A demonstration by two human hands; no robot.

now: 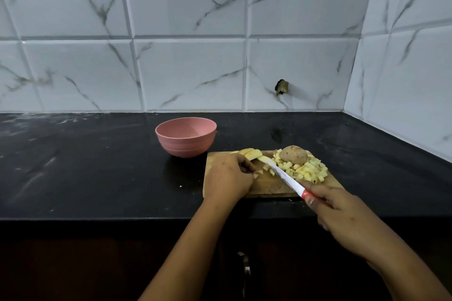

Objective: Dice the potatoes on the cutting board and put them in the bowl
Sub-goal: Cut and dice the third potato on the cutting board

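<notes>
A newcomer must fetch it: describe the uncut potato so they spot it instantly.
Find the wooden cutting board on the black counter. At its far right corner, in the heap of pale cubes, sits the uncut potato: the only rounded, brown-skinned lump.

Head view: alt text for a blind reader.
The left hand steadies potato strips on a cutting board while the right hand holds a red-handled knife against them. Diced potato and an unpeeled potato lie on the board; a pink bowl stands beyond it on the black counter.
</notes>
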